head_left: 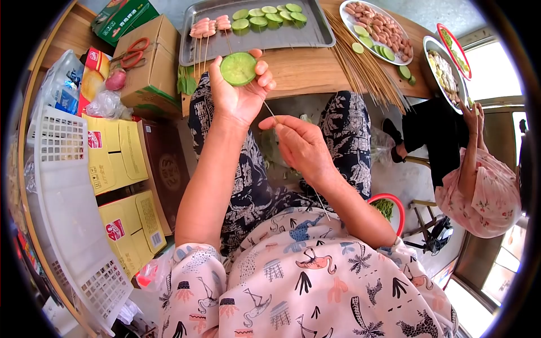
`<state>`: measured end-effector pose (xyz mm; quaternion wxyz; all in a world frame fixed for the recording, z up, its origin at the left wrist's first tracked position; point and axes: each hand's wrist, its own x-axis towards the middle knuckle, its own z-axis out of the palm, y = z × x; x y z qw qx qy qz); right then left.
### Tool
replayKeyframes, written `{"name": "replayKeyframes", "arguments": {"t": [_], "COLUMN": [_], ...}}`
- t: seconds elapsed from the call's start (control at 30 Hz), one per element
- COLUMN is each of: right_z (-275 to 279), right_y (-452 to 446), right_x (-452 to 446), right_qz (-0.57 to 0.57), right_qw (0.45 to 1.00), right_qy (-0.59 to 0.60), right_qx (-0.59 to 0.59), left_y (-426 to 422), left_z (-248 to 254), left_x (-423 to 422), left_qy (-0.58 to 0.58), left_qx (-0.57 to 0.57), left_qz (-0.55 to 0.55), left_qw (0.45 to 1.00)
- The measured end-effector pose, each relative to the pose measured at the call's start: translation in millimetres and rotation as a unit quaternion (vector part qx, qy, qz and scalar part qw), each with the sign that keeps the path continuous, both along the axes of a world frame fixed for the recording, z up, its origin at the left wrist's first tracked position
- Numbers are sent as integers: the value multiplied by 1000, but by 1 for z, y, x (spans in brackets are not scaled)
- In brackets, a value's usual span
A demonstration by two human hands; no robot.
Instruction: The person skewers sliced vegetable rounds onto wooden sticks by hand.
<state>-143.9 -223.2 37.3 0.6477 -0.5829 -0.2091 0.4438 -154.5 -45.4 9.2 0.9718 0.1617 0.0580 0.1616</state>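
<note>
A round green slice (pixel 238 69), like lime or radish, is held between the fingers and thumb of my left hand (pixel 242 87). My right hand (pixel 298 143) pinches a thin skewer (pixel 321 204), whose upper end reaches up to my left hand near the slice. Whether its tip is inside the slice is hidden by my fingers. Beyond my hands, a metal tray (pixel 256 49) holds several skewered green slices (pixel 274 17) and some skewered pink pieces (pixel 207 26). Loose skewers (pixel 360 62) lie in a bundle to the right of the tray.
A white plate (pixel 407 56) carries pink pieces and green slices. Farther right, a co-worker (pixel 479 186) reaches to a metal bowl (pixel 463 93). Boxes (pixel 121 155) and a white plastic basket (pixel 67 208) stand at left; a red-rimmed bowl (pixel 399 209) sits low beside my right arm.
</note>
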Motion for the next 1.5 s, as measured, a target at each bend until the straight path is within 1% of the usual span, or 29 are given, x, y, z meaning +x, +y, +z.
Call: {"name": "replayKeyframes", "arguments": {"t": [0.1,0.17,0.33,0.4,0.47,0.5,0.6,0.67,0.7,0.77,0.8,0.87,0.9,0.97,1.1,1.13,1.17,1.2,1.3,1.37,1.43,1.5], "right_z": [-3,-4,-7,-10,-13,-15,-17,-17,-19,-22,-20,-13,-11,-8,-18,-26,-30,-19,-10,-13,-15,-15], "right_y": [5,8,14,18,22,23,24,25,26,29,28,27,27,27,26,25,23,18,11,9,9,8], "right_x": [-1,-1,-2,0,4,4,7,9,9,6,6,4,3,1,6,12,18,24,25,17,13,13], "right_qz": [-20,-30,-44,-54,-66,-66,-61,-58,-59,-86,-87,-91,-90,-95,-95,-58,-20,23,40,34,-5,-10], "right_qw": [999,999,999,998,996,995,996,989,989,970,970,957,957,943,943,978,996,999,999,999,998,997], "right_qy": [25,-15,-18,-29,-68,-68,-68,-138,-138,-225,-226,-272,-273,-317,-315,-201,-83,-32,-34,-34,-54,-68], "right_qx": [20,14,18,26,10,10,17,8,8,5,5,-32,-32,-46,-42,-6,31,18,6,10,23,17], "left_y": [-5,-3,-4,-8,-6,-5,-2,0,1,2,2,1,1,1,1,-1,-5,-6,-6,-3,-3,-7], "left_z": [2,1,1,-1,-1,-2,-3,-7,-7,-7,-7,-9,-9,-10,-12,-8,-4,0,-2,-5,-4,-3], "left_x": [-1,-1,-1,-1,-1,-1,0,2,3,3,4,4,4,4,3,2,1,1,2,3,3,1], "left_qy": [-12,-15,-17,-20,-12,-4,-15,-20,-26,-14,-3,-4,-4,2,15,14,25,34,21,15,12,15], "left_qx": [11,8,-1,14,19,24,36,46,57,57,57,62,69,76,101,101,87,73,62,65,71,86], "left_qz": [0,-3,-2,-35,-22,-9,-19,-13,-9,-7,-4,-2,0,2,-1,0,10,21,30,29,29,24], "left_qw": [1000,1000,1000,999,999,1000,999,999,998,998,998,998,998,997,995,995,996,996,997,997,997,996]}}
